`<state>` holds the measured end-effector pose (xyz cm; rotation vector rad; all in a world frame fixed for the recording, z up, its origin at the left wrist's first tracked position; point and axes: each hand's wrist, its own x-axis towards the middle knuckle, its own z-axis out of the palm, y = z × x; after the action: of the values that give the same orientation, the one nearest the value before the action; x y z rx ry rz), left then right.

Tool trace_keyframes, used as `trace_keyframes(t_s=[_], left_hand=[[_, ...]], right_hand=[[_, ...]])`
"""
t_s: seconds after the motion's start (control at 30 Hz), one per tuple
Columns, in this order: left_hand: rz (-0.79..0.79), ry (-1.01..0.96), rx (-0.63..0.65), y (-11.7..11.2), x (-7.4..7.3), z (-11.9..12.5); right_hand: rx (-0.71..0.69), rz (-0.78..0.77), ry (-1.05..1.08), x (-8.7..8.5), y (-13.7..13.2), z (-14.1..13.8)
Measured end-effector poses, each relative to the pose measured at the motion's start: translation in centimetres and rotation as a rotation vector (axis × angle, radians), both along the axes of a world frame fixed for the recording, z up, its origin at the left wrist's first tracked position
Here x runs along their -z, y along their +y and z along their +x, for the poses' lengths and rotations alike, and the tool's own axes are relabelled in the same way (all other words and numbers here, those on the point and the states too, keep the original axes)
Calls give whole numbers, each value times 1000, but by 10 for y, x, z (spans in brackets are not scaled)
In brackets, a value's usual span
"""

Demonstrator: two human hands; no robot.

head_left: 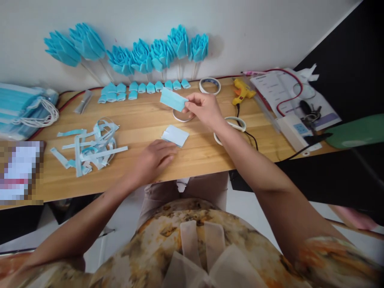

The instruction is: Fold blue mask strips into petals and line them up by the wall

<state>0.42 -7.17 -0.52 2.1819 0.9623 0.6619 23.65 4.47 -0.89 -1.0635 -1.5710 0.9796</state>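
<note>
My right hand (202, 109) pinches a small blue rectangle of mask fabric (173, 99) and holds it above the wooden table (144, 120), over a roll of tape (182, 117). On the table near the front edge rests my left hand (154, 158), fingers curled loosely, its fingertips touching a stack of pale blue cut pieces (175, 135). Nothing shows inside that hand.
Blue fabric flowers (141, 54) on sticks lean against the wall, with small folded petals (144, 88) lined below. A pile of cut strips (90, 146) lies at left, and packs of masks (21, 106) at far left. Tape rolls (210, 85), a yellow glue gun (242, 93), papers and a power strip (295, 131) lie at right.
</note>
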Motion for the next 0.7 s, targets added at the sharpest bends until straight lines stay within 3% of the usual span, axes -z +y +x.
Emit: trace_keyframes(t_s=[0.07,0.13,0.27,0.33,0.4,0.47,0.57,0.7], left_hand=[[-43,-27,49,-2,-2,7],[-189,-98,63,-2,-10,11],[-643,-473,-145,20,-22,14],[-822,-693,-230,40,-24,15],[-952,-794,-257,60,-24,17],[-1003,-849,-280,75,-25,20],[-958,-906,-362,83,-25,26],[-877,-939,-404,81,-22,27]], right_hand=[[29,-7,8,6,-2,1],[60,9,-15,8,-6,3],[116,112,-109,0,-17,5],[106,195,-165,-6,-23,4],[52,297,-250,-10,-28,4],[-20,403,-336,-11,-31,3],[-53,488,-413,-9,-32,3],[39,387,-385,-7,-34,2]])
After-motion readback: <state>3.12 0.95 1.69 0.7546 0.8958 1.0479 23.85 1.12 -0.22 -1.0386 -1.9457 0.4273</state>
